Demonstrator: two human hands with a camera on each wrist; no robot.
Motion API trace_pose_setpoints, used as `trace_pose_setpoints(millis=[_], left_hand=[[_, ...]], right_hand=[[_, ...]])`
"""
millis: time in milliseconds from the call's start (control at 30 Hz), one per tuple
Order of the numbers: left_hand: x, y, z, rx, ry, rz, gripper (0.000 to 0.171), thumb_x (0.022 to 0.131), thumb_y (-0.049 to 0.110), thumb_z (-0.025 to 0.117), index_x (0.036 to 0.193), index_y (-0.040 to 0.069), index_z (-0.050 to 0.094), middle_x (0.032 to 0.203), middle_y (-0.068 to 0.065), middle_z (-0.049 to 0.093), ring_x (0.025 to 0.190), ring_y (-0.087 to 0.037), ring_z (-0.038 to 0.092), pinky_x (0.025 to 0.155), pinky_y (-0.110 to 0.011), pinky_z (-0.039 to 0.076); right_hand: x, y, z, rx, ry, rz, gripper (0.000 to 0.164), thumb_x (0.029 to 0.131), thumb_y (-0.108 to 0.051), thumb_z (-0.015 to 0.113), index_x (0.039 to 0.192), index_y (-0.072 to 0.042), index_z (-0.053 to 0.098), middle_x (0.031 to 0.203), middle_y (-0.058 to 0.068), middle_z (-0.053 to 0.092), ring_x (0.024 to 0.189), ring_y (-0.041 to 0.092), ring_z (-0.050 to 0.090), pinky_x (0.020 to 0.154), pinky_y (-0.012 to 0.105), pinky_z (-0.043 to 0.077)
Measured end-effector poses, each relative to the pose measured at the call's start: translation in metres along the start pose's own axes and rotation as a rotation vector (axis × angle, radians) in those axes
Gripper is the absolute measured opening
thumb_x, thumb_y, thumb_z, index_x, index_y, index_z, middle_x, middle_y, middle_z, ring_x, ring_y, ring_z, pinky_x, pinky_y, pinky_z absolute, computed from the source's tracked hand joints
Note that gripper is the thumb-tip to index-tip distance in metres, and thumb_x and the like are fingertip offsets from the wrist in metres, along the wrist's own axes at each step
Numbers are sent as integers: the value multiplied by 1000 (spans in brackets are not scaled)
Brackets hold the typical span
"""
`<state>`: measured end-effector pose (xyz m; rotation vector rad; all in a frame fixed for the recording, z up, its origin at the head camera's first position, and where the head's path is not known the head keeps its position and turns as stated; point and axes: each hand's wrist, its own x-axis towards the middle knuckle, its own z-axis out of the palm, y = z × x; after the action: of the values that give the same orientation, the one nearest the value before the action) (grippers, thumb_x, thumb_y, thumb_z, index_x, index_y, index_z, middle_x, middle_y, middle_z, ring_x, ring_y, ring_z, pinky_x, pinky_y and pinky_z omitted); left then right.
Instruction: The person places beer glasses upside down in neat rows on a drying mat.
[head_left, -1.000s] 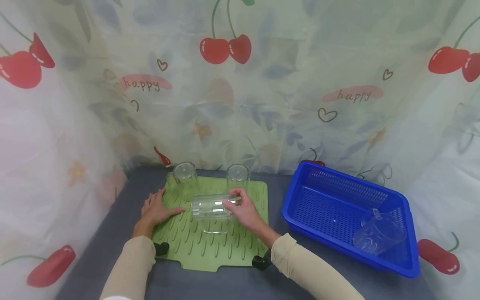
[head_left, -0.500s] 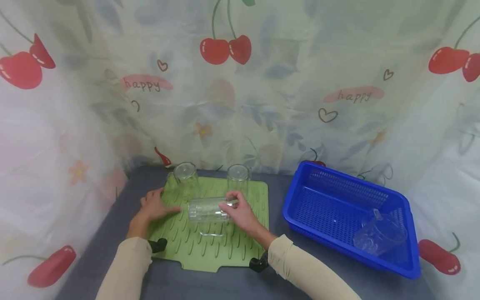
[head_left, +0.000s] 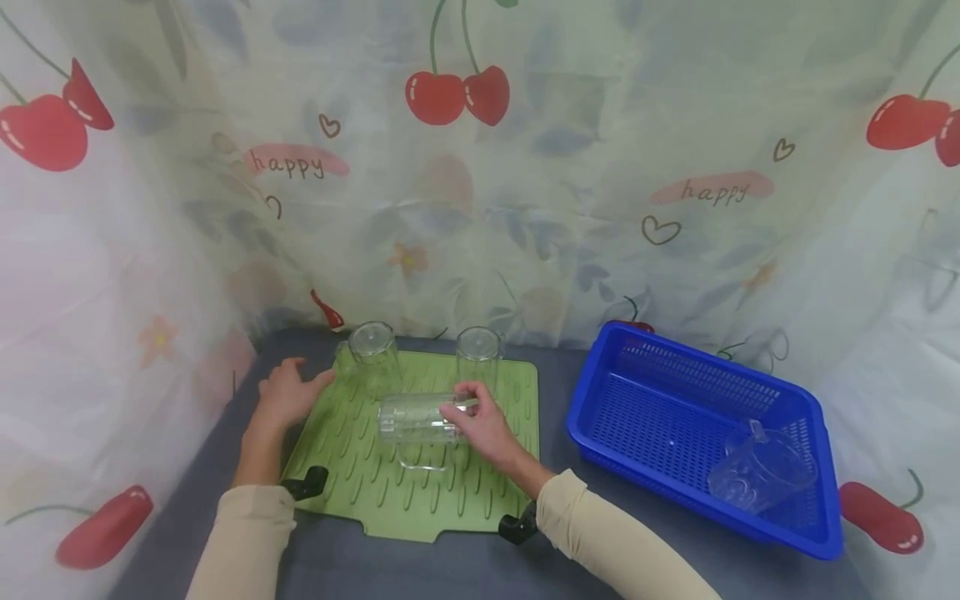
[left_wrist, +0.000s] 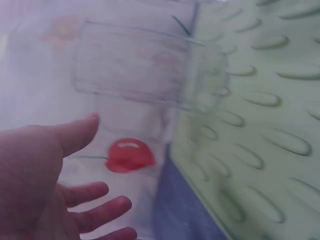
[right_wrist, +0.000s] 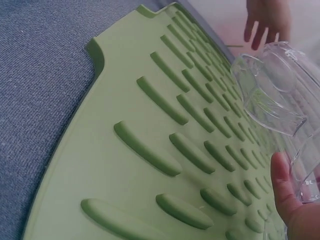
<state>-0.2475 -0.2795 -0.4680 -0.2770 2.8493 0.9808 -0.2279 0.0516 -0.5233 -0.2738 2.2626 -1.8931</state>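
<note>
My right hand (head_left: 482,423) grips a clear mug (head_left: 416,418) near its mouth. The mug lies sideways above the green ribbed mat (head_left: 352,483), its handle toward me. In the right wrist view the thumb (right_wrist: 284,187) presses against the glass beside the handle. Off the mat's left edge hovers my left hand (head_left: 285,396), holding nothing; the left wrist view shows its fingers (left_wrist: 102,212) spread and relaxed. Two more clear mugs stand upside down along the mat's back, one at the left (head_left: 375,358) and one at the centre (head_left: 478,354), behind my right hand.
To the right sits a blue perforated basket (head_left: 637,442) with one clear mug (head_left: 761,473) tilted inside it. A grey cloth (head_left: 465,571) covers the table. A cherry-print curtain (head_left: 555,208) hangs close behind and at both sides.
My left hand has moved left, away from the mug and off the mat. The mug in my right hand shifted slightly left and down, then stayed nearly still.
</note>
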Motion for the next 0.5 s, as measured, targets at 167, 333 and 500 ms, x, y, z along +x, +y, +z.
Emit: trace_pose_setpoints(millis=[167,333,500], left_hand=[[-12,17,-9,-91,77,37,94,98,71,42,152,-5,34,151,-33,40,139,-55,35,110,-67,35],[-20,39,-16,-163,50,145,85,97,72,46,145,2,45,144,-25,52,132,-44,50,103,-60,44],[-24,54,-11,-197,-59,258,70,98,64,54,139,8,52,138,-17,58,125,-36,58,95,-48,51]], right_hand=[[1,-1,2,2,2,3,51,96,-38,71,136,-13,51,134,13,55,97,16,60,85,45,59],[2,1,5,20,19,0,55,95,-38,71,137,-8,50,133,13,57,95,16,60,77,32,58],[3,2,7,64,17,-18,51,97,-36,69,135,-9,50,134,13,56,93,13,61,76,28,57]])
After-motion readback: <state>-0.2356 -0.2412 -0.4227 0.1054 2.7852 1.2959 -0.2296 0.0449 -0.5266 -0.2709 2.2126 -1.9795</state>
